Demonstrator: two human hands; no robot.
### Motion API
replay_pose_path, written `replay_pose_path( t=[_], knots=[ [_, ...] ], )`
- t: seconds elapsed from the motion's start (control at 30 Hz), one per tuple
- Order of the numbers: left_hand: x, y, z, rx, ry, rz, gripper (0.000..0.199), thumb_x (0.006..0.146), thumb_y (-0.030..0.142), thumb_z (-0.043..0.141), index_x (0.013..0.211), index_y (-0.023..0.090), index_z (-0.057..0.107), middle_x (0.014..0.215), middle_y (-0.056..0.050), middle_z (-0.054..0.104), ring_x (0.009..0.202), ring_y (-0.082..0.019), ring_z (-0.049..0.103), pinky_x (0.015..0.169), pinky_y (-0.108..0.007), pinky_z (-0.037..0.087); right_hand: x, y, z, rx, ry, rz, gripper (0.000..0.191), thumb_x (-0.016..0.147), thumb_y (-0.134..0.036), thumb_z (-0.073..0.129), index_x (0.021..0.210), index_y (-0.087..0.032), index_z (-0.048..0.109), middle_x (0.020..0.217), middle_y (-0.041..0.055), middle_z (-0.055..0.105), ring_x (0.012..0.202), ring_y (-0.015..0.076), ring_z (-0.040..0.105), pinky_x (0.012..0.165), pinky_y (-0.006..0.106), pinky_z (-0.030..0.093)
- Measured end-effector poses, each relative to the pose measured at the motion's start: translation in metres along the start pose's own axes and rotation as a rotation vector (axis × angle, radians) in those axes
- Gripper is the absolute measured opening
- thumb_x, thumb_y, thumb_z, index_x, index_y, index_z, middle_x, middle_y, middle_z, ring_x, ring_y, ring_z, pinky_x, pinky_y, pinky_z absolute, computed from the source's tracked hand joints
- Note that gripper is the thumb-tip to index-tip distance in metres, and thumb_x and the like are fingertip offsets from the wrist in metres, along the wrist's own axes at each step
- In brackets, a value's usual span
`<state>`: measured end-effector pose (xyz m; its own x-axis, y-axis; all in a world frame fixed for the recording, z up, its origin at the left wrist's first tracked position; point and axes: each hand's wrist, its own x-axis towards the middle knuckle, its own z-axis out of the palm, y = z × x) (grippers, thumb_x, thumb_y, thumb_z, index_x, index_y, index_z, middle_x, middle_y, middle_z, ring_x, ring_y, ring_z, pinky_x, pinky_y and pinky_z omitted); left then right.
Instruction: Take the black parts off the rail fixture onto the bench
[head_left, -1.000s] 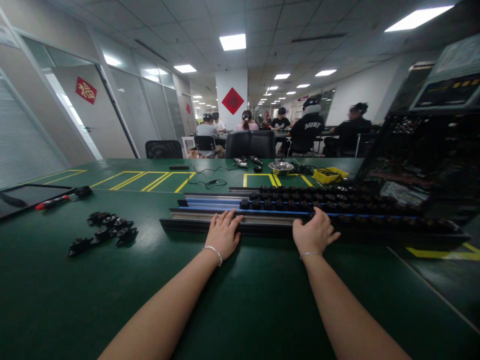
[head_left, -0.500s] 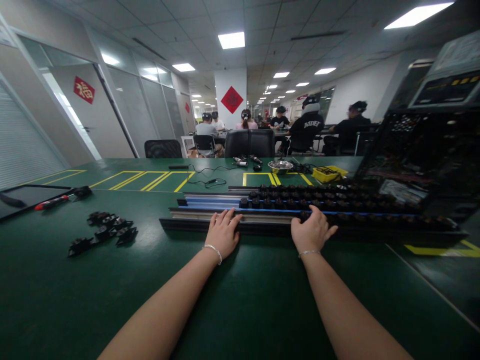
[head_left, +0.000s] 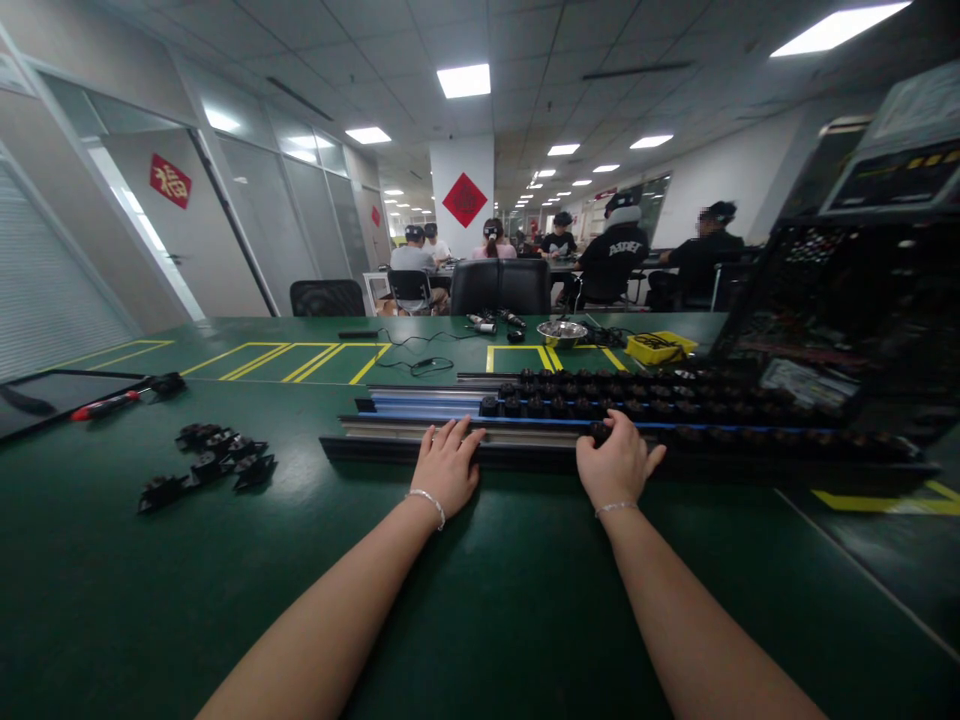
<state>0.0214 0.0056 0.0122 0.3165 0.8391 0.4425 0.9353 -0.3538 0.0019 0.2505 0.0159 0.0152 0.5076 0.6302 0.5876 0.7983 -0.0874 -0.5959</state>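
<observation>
Long dark rails lie side by side across the green table [head_left: 315, 590]. My left hand [head_left: 448, 462] rests with spread fingers on the nearest rail [head_left: 360, 450], near its left part. Farther right on the same rail, my right hand [head_left: 616, 462] has thumb and fingers round a small black part [head_left: 598, 431], partly hidden by the fingers. Black parts fill this rail to the right of that hand. Behind it, a rail with a blue strip [head_left: 427, 408] carries a row of black parts [head_left: 559, 407] from its middle rightwards.
Loose black pieces [head_left: 225, 455] lie at the left, with a red-handled tool [head_left: 109, 405] beyond. At the back are a metal bowl [head_left: 561, 333], a yellow basket [head_left: 656, 348] and cables. A dark rack [head_left: 847, 290] stands right. People sit at farther tables.
My right hand has shifted slightly left along the nearest rail, and the small black part by its fingers has moved left too. My left hand has stayed in place.
</observation>
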Motion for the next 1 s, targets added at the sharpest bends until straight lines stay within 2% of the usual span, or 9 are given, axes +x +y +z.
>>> replay_pose_path(
  t=[0.63, 1.0],
  knots=[
    [0.0005, -0.0003, -0.0001, -0.001, -0.009, -0.004, 0.052, 0.078, 0.027, 0.050, 0.130, 0.029, 0.044, 0.144, -0.003, 0.037, 0.130, -0.024, 0.032, 0.109, -0.047, 0.019, -0.0046, -0.0015, 0.0025, -0.013, -0.038, -0.103, 0.042, 0.069, -0.024, 0.043, 0.109, -0.017, 0.051, 0.102, 0.0099, 0.063, 0.092, 0.0264, 0.053, 0.102, 0.059, 0.011],
    [0.0001, -0.0001, -0.0006, 0.007, -0.005, -0.002, 0.052, 0.078, 0.026, 0.050, 0.129, 0.029, 0.044, 0.143, -0.003, 0.037, 0.130, -0.024, 0.033, 0.109, -0.047, 0.020, -0.0083, -0.0075, 0.0025, -0.005, -0.055, -0.160, 0.039, 0.070, -0.023, 0.043, 0.106, -0.017, 0.054, 0.105, 0.0104, 0.062, 0.097, 0.0261, 0.054, 0.103, 0.058, 0.013]
  ],
)
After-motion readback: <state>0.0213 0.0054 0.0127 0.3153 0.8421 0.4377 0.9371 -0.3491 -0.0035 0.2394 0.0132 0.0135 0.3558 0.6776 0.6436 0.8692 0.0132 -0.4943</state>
